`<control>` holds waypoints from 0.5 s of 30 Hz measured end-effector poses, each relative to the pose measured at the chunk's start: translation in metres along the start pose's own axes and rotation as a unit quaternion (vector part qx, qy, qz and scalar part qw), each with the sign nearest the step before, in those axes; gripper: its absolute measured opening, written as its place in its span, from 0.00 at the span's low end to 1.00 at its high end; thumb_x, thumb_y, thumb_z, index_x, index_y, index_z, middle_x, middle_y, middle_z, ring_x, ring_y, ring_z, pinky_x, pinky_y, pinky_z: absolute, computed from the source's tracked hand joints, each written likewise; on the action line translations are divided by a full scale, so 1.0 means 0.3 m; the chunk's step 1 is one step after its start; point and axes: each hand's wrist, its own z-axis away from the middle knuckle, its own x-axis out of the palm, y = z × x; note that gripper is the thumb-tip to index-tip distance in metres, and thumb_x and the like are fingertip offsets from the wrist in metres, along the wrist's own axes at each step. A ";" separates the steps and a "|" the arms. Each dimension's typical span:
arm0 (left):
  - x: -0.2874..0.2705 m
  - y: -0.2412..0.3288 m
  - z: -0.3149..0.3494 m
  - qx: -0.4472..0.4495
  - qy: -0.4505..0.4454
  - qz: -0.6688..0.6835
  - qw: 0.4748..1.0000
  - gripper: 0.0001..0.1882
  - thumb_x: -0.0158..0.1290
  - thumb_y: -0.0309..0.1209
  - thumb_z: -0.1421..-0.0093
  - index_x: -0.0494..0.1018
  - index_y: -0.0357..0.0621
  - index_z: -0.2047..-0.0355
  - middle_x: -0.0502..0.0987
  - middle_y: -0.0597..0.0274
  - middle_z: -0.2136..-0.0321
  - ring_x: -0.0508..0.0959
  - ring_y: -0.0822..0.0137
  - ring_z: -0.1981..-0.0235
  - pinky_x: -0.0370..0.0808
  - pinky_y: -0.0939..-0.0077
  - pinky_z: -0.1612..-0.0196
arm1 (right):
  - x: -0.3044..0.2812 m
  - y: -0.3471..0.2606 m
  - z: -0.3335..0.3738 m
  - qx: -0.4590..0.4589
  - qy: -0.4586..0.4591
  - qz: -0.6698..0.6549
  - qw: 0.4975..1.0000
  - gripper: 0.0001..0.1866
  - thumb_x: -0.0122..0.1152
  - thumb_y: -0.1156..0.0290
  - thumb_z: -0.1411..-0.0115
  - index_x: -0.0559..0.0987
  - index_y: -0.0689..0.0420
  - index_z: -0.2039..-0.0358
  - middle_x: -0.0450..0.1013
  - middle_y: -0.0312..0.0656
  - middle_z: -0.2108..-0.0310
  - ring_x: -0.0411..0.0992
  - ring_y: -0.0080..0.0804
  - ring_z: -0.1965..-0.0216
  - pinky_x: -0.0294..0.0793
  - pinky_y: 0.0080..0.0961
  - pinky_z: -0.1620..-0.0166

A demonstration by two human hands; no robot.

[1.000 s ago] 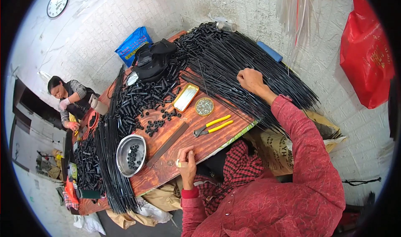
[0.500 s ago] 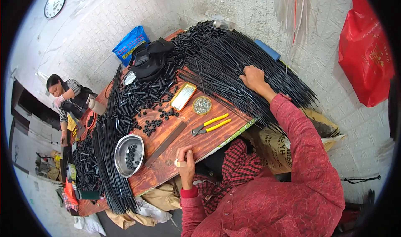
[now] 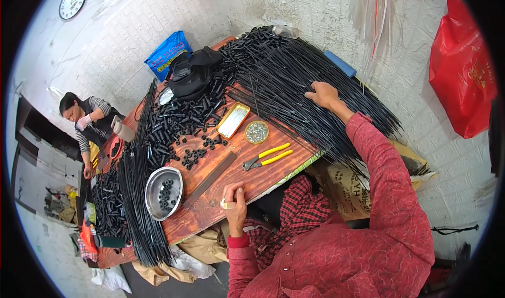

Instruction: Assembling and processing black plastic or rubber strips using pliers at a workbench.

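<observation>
My right hand point(image 3: 323, 94) rests over the wide heap of thin black rods point(image 3: 284, 74) at the far right of the table. Its fingers are curled in against the rods; whatever lies between the fingertips is hidden. At the near table edge, my left hand point(image 3: 235, 202) is held up with fingers bent and closed, a pale wrap around one finger. Whether it holds anything small cannot be made out. Between the hands lie yellow-handled pliers point(image 3: 267, 157) and a round tin of small shiny metal pieces point(image 3: 256, 132). A flat dark bar point(image 3: 210, 180) lies left of the pliers.
A yellow-rimmed tray of pale thin pieces point(image 3: 233, 121) sits beside loose black tubes point(image 3: 171, 122). A metal bowl point(image 3: 149, 195) holds black rings. Another rod bundle point(image 3: 138, 193) lies left. A co-worker point(image 3: 89, 119) is at the far left. A red bag point(image 3: 460, 72) hangs at right.
The view has shifted slightly. My right hand has turned a little over the rods, and my left hand keeps its place. The co-worker's hands have moved.
</observation>
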 end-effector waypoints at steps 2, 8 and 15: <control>0.002 0.010 0.001 0.005 0.001 -0.003 1.000 0.06 0.52 0.24 0.33 0.79 0.37 0.60 0.74 0.64 0.65 0.74 0.72 0.65 0.72 0.78 0.59 | 0.000 0.003 -0.019 -0.001 -0.007 0.008 1.000 0.18 0.61 0.55 0.41 0.82 0.59 0.66 0.80 0.55 0.63 0.78 0.55 0.58 0.75 0.49 0.56; 0.000 0.008 -0.003 0.015 0.002 -0.003 1.000 0.07 0.52 0.23 0.34 0.79 0.37 0.60 0.77 0.61 0.63 0.77 0.68 0.61 0.73 0.75 0.55 | -0.031 0.018 -0.060 0.000 0.043 -0.011 0.999 0.20 0.59 0.53 0.40 0.81 0.59 0.67 0.80 0.54 0.65 0.78 0.56 0.60 0.74 0.50 0.58; 0.002 0.020 -0.005 0.003 -0.003 -0.002 1.000 0.07 0.52 0.22 0.35 0.79 0.37 0.60 0.78 0.60 0.63 0.77 0.67 0.60 0.73 0.73 0.54 | -0.042 0.038 -0.142 0.059 -0.009 -0.262 0.963 0.23 0.56 0.50 0.34 0.78 0.61 0.63 0.75 0.41 0.75 0.73 0.28 0.77 0.70 0.30 0.74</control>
